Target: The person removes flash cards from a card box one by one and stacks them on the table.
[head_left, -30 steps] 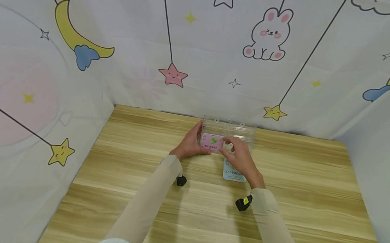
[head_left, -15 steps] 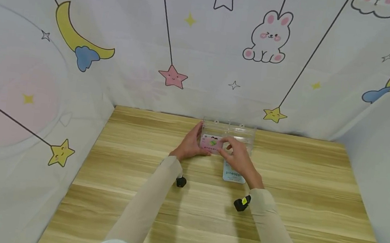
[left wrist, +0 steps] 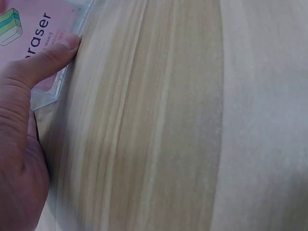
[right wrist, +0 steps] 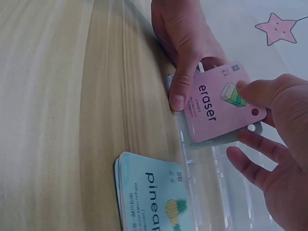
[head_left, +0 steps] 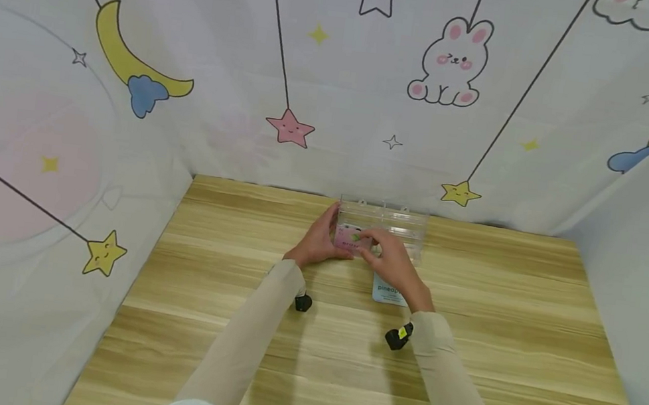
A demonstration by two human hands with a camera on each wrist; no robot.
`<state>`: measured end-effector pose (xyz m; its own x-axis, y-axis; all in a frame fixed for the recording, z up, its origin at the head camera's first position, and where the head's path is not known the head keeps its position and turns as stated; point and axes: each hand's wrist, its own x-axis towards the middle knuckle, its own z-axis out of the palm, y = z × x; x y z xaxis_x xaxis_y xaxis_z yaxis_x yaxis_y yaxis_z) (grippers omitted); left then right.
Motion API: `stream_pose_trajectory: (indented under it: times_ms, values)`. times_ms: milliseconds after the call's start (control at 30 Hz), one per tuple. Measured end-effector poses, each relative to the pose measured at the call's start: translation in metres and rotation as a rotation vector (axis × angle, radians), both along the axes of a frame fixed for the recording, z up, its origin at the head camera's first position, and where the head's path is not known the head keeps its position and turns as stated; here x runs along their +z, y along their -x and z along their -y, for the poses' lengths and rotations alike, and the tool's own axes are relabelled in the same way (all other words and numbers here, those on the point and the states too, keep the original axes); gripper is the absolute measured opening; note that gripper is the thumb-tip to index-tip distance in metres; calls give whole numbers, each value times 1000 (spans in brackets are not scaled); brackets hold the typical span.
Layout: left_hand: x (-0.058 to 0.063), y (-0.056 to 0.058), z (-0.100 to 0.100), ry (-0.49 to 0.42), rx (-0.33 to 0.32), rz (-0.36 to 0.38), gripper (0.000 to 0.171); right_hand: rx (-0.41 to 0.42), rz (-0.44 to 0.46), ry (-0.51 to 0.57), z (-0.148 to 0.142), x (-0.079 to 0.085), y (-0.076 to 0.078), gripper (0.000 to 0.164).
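A pink card marked "eraser" (head_left: 349, 236) stands at the left end of a clear plastic card holder (head_left: 400, 224) at the back of the wooden table (head_left: 496, 329). My left hand (head_left: 326, 239) grips that end of the holder, its thumb (left wrist: 50, 55) against the front wall beside the eraser card (left wrist: 33, 26). My right hand (head_left: 372, 243) pinches the eraser card (right wrist: 219, 103), thumb on its face and the other fingers spread below it over the holder (right wrist: 216, 187). The left hand (right wrist: 185, 53) shows behind the card.
A small stack of light blue cards marked "pineapple" (head_left: 389, 294) (right wrist: 151, 197) lies flat just in front of the holder, under my right wrist. Cartoon-print cloth walls (head_left: 314, 81) close the table at the back and both sides.
The right hand has shifted a little left and forward over the pink card, which now shows less of its face and sits lower against the holder. The left hand has stayed put.
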<state>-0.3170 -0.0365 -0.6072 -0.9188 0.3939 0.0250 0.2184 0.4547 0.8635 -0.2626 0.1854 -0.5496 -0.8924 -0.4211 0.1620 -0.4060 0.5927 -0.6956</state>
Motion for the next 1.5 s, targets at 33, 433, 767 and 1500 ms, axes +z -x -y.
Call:
stream_pose_trajectory:
  times_ms: [33, 433, 767, 1500]
  values:
    - [0, 0, 0, -2, 0, 4, 129, 5, -12, -4, 0, 1, 0, 30]
    - [-1, 1, -2, -43, 6, 8, 129, 10, -96, -2, -5, 13, 0, 34]
    - [2, 2, -3, -12, 12, 43, 132, -31, -102, 47, -13, 22, -2, 33]
    - [1, 2, -3, 1, 23, 47, 134, -88, 87, 44, -52, 19, -23, 35]
